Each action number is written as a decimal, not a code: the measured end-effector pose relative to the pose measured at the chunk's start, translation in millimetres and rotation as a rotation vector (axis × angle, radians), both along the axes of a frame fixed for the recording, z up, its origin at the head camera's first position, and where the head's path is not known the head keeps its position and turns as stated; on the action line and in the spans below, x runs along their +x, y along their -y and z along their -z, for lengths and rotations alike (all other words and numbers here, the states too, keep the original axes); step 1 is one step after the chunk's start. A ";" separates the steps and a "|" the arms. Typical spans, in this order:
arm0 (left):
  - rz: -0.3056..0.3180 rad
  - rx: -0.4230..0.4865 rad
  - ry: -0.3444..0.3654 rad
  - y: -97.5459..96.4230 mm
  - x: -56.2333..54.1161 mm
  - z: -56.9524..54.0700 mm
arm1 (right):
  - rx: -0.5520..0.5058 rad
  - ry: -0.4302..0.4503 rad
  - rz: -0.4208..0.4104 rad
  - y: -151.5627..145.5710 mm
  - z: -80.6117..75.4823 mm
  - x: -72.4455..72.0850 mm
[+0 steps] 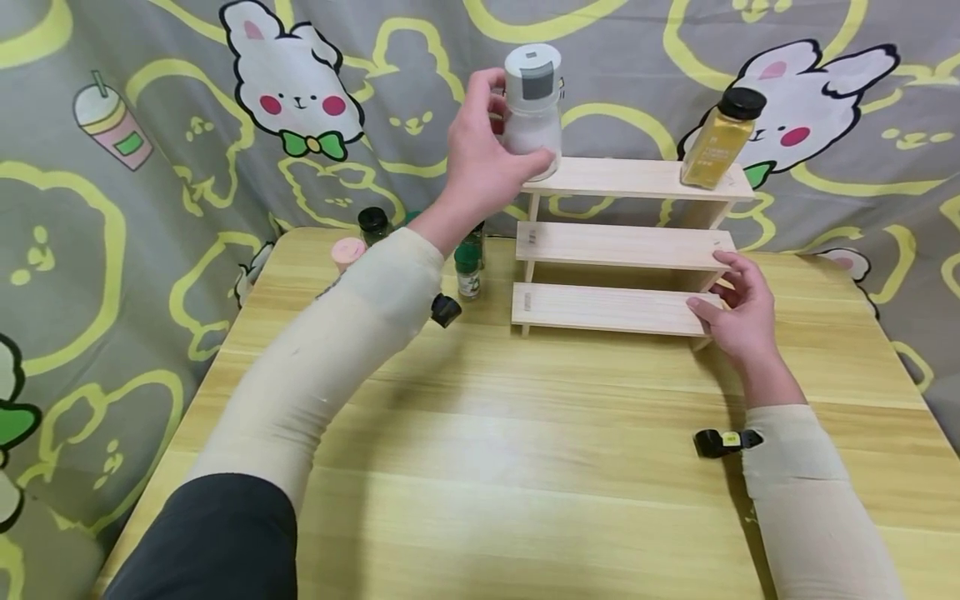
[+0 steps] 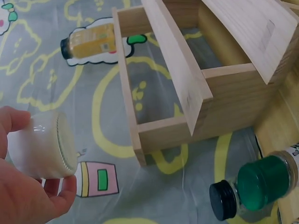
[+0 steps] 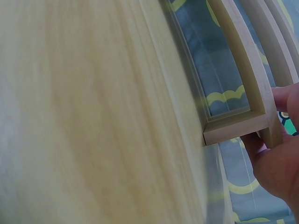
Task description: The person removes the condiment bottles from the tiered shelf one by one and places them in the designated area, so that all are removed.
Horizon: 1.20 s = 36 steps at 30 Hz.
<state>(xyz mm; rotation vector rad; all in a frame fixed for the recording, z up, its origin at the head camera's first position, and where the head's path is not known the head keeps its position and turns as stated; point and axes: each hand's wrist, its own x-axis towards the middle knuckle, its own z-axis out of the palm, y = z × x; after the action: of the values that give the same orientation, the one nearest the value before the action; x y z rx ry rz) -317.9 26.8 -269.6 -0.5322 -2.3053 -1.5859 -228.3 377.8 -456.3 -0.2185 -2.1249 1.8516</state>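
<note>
My left hand grips a clear seasoning jar of white contents with a white lid, upright by the left end of a wooden three-tier rack's top shelf. In the left wrist view a gap shows between the jar's base and the rack. With thumb and fingers my right hand holds the rack's right end around the lower shelves; the right wrist view shows the thumb and fingers around its wooden frame. A black-capped bottle of yellow contents stands on the top shelf's right end.
Left of the rack, partly behind my left forearm, stand several seasoning containers: a green-topped bottle, a black-capped one and a pink-topped one. A patterned grey curtain hangs behind the wooden table.
</note>
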 end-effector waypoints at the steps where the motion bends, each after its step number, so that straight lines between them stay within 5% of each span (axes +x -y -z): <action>1: -0.007 0.004 0.009 2.4 0.8 -0.2 | 0.000 0.001 -0.001 -0.1 0.2 0.0; 36: -0.284 0.062 0.052 117.8 58.4 21.9 | 0.009 0.041 0.020 2.0 -2.2 1.2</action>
<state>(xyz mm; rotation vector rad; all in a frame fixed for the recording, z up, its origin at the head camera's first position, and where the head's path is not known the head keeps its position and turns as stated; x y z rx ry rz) -259.6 -91.0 -291.5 -0.1423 -2.2410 -1.5414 -227.1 375.9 -454.1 -0.2760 -2.1499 1.8411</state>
